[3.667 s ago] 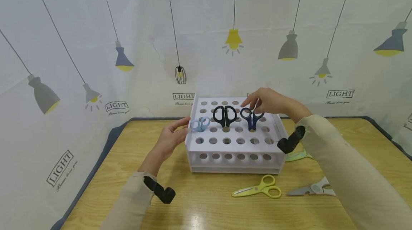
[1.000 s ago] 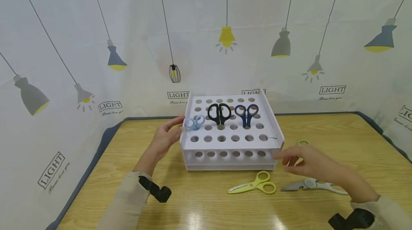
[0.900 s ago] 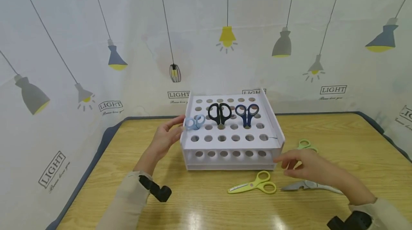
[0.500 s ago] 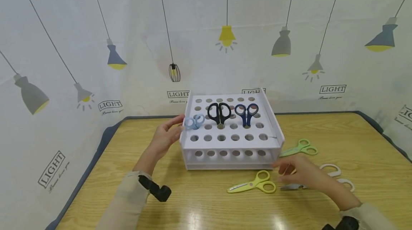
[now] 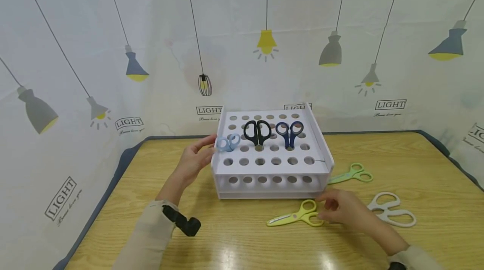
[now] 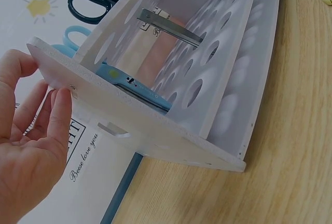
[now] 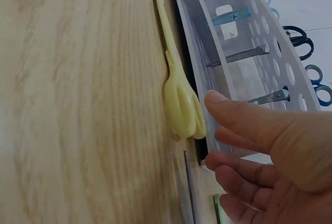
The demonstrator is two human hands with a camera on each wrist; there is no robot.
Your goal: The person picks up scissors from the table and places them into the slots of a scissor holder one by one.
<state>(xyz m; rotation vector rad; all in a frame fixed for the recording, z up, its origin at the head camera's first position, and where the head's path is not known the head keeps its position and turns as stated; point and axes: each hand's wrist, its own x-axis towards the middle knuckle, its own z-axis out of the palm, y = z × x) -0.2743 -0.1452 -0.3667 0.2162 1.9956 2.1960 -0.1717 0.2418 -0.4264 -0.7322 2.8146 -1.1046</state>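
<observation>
A white rack (image 5: 270, 168) with rows of round holes stands on the table. Light blue scissors (image 5: 228, 143), black scissors (image 5: 258, 134) and dark blue scissors (image 5: 289, 135) stand in its holes, handles up. My left hand (image 5: 192, 163) touches the rack's left side panel (image 6: 129, 112) with relaxed fingers. Yellow scissors (image 5: 298, 216) lie in front of the rack. Beside their handles hovers my right hand (image 5: 345, 209), loosely curled; in the right wrist view a gap separates the fingers from the yellow scissors (image 7: 179, 99). White-handled scissors (image 5: 391, 210) lie partly hidden behind that hand.
Green scissors (image 5: 353, 173) lie right of the rack, their tips hidden by it. A cloth backdrop (image 5: 234, 51) printed with lamps hangs behind the wooden table (image 5: 242, 240).
Since the earliest frame, my right hand has let go of the dark blue scissors and come down to the table. Lately it has moved left toward the yellow scissors. My left hand stays put.
</observation>
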